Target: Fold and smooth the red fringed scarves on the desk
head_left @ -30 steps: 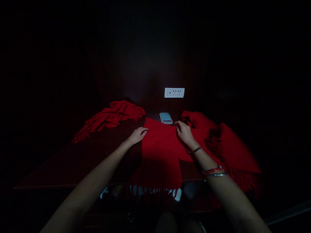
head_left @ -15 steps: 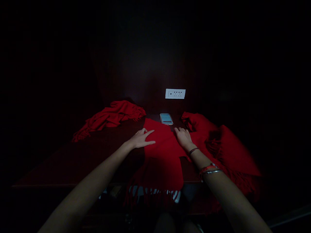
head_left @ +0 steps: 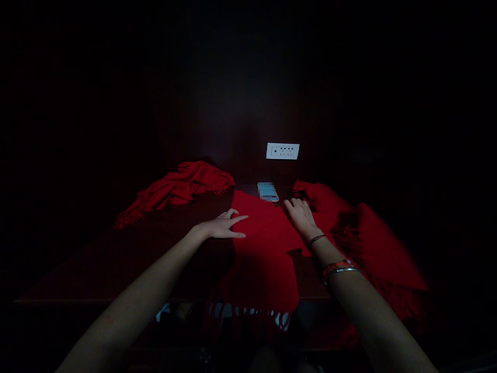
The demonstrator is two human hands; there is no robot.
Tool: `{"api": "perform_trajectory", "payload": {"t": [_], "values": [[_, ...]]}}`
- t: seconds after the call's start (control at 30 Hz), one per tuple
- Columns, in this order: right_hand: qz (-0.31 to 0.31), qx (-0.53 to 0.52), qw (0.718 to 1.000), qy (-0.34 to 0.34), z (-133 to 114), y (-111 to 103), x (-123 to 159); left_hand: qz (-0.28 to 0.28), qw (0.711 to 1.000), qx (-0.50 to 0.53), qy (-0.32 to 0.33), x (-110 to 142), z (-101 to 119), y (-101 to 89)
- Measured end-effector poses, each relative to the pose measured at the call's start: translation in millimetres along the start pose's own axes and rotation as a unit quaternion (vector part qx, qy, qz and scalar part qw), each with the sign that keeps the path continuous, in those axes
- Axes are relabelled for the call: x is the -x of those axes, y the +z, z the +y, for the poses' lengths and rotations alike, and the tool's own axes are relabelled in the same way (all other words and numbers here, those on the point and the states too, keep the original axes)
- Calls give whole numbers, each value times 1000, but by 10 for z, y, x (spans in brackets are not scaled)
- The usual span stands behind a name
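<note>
A red fringed scarf (head_left: 264,264) lies in front of me, its tasselled end hanging over the front edge of the dark table (head_left: 135,259). On the scarf's left edge rests my left hand (head_left: 222,226), fingers spread apart and thumb lying on the cloth. My right hand (head_left: 301,216) is closed at the scarf's upper right part, its fingers curled down on the fabric. From there, red cloth stretches away to the right.
Another crumpled red scarf (head_left: 174,186) lies at the back left. More red fringed cloth (head_left: 388,248) is heaped at the right. A phone (head_left: 267,191) lies behind the scarf, below a white wall socket (head_left: 282,151). The surroundings are very dark.
My right hand has shifted slightly to the right, with its fingers more curled. The left hand stays spread at the scarf's left edge. The view has moved a little.
</note>
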State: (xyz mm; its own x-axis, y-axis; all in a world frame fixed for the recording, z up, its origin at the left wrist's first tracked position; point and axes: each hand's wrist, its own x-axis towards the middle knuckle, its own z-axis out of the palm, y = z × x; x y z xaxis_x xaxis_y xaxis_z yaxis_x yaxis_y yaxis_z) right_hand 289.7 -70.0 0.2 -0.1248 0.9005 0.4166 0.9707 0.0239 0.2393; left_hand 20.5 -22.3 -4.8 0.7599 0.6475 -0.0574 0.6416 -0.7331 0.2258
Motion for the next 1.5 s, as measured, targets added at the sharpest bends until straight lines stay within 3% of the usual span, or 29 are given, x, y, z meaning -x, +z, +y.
{"api": "perform_trajectory", "payload": {"t": [0.07,0.17,0.23,0.33,0.43,0.5,0.57,0.63,0.7,0.77,1.07,1.23,1.33,1.43,1.5], "values": [[-21,15,1000,-18,-20,55,-2,11,1000,-28,5,19,53,-10],[-32,30,999,-22,-28,115,-1,19,996,-60,67,51,155,-21],[-33,32,999,-20,-16,118,5,-26,994,-49,91,65,217,-22],[-25,16,999,-18,0,52,17,-83,994,-20,70,68,275,-19],[17,-69,997,-34,-44,-72,32,-83,995,-14,62,65,296,-20],[28,-175,981,-82,-124,-147,51,-81,995,-11,60,66,304,-27],[-28,-265,952,-148,-225,-185,88,-80,995,-5,56,70,311,-40],[-131,-292,930,-179,-308,-182,140,-82,995,3,51,75,315,-59],[-214,-280,922,-162,-345,-154,197,-88,995,6,47,79,312,-81],[-244,-269,921,-138,-334,-126,246,-100,994,4,44,80,303,-104],[-222,-252,940,-62,-223,-98,404,-127,991,13,34,77,293,-154],[-272,-222,936,-27,-198,-182,487,-121,991,27,43,70,240,-123],[-303,-214,928,-42,-156,-266,452,-109,992,33,53,45,204,-91],[-226,-234,943,-76,-128,-305,299,-60,995,43,65,-7,136,-55],[-135,-227,963,-50,-137,-280,161,32,996,53,68,-55,49,-37]]}}
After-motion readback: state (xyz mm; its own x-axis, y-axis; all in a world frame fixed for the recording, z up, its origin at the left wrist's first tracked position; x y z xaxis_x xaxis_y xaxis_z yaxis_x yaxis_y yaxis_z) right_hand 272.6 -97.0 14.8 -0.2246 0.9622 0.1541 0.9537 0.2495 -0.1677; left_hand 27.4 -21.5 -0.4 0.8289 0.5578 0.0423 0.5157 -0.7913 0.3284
